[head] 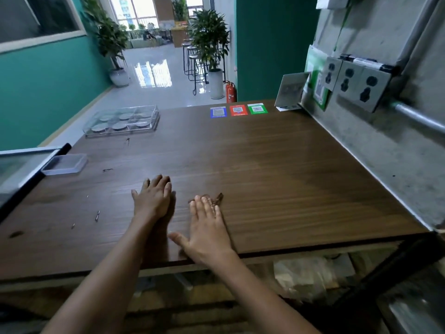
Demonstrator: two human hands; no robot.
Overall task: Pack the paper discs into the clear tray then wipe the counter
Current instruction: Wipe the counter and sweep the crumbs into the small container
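Overhead, a brown wooden counter [265,165] meets a concrete wall [375,150].

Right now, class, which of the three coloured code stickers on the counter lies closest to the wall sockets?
The green sticker: it ends the row on the wall side, with the red sticker in the middle and the blue sticker farthest away.
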